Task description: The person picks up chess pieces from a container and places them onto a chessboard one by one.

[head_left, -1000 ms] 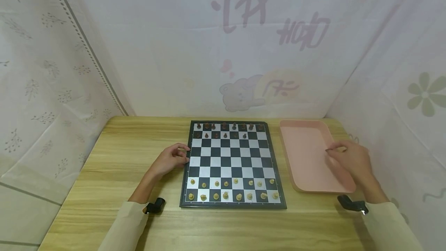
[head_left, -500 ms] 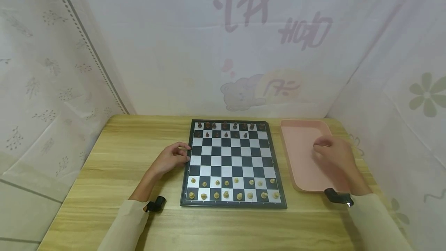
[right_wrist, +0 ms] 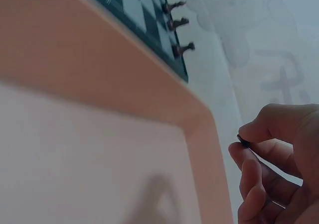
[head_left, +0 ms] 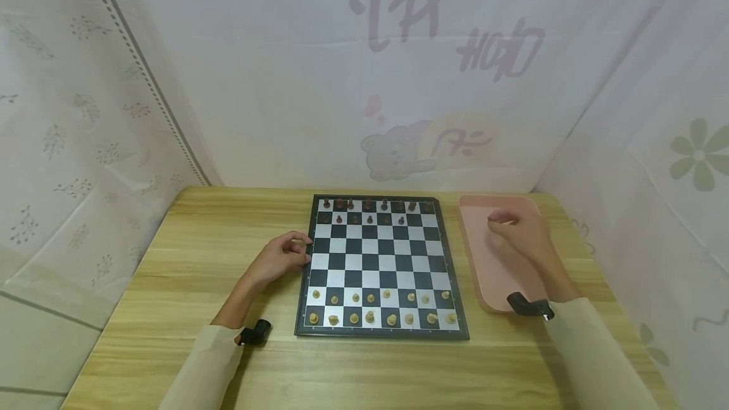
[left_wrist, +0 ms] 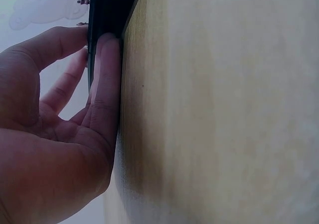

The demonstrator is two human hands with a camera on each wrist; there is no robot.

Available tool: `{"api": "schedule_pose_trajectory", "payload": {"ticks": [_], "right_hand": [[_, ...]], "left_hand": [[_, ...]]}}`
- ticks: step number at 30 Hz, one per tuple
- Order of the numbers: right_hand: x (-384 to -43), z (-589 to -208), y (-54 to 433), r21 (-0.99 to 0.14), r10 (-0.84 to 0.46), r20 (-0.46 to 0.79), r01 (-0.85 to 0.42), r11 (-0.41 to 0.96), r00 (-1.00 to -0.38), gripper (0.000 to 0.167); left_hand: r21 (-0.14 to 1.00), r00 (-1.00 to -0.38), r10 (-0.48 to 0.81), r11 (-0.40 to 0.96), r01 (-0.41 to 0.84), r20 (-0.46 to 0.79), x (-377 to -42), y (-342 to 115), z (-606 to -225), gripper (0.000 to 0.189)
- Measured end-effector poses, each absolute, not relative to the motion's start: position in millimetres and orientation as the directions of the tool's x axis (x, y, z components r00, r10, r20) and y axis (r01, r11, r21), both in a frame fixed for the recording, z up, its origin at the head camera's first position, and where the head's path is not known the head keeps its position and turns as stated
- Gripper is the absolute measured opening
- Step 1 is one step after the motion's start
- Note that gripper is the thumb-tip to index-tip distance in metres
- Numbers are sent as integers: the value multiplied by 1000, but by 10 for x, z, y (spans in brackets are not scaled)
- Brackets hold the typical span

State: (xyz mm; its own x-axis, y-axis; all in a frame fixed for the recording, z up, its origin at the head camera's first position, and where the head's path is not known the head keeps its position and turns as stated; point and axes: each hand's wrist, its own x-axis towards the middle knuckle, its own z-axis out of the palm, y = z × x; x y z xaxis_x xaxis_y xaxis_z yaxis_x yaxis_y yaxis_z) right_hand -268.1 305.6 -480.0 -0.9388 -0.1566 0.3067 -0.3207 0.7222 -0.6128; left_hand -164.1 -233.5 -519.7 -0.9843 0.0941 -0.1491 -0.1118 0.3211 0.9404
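Left of the chessboard (head_left: 370, 262), my left hand (head_left: 279, 259) touches the board's side edge with its fingertips; the left wrist view shows its fingers (left_wrist: 106, 79) against the dark rim, low on the wood. My right hand (head_left: 523, 231) is over the pink tray (head_left: 472, 258). Between its thumb and index finger it pinches a small dark chess piece (right_wrist: 243, 141), mostly hidden by the fingertips. Light chess pieces (head_left: 369, 317) stand in two rows at the near side of the board. Dark reddish pieces (head_left: 369, 219) occupy the two far rows, with a gap at the right of the second one.
The wooden table (head_left: 199, 239) carries the board and the tray side by side. A printed cloth (head_left: 273, 100) hangs behind the table and along both sides. The tray's raised wall (right_wrist: 199, 149) stands between the right hand and the board.
My right hand has moved left and farther back over the tray, toward the board, still pinching the small piece. The left hand and the pieces on the board have stayed put.
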Motion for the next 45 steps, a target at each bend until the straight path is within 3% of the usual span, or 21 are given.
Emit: {"api": "schedule_pose_trajectory", "payload": {"ticks": [6, 12, 20, 29, 45], "right_hand": [[-2672, -4707, 2809, -619, -145, 260, -280, 734, -955, 17], [-2725, -4744, 2547, -700, -136, 198, -237, 673, -971, 25], [-2848, -4777, 2277, -716, -170, 193, -258, 649, -966, 16], [-2903, -4817, 2000, -776, -160, 135, -205, 597, -978, 17], [-2912, -4958, 1722, -732, -162, 69, -160, 662, -984, 19]], "left_hand": [[934, -985, 87, 339, -110, -148, -1642, -2336, -5197, 35], [938, -985, 89, 328, -114, -151, -1635, -2340, -5205, 34], [937, -985, 91, 330, -112, -150, -1636, -2348, -5219, 35], [932, -984, 80, 339, -124, -160, -1624, -2343, -5210, 35], [934, -984, 79, 337, -122, -157, -1611, -2319, -5185, 34]]}}
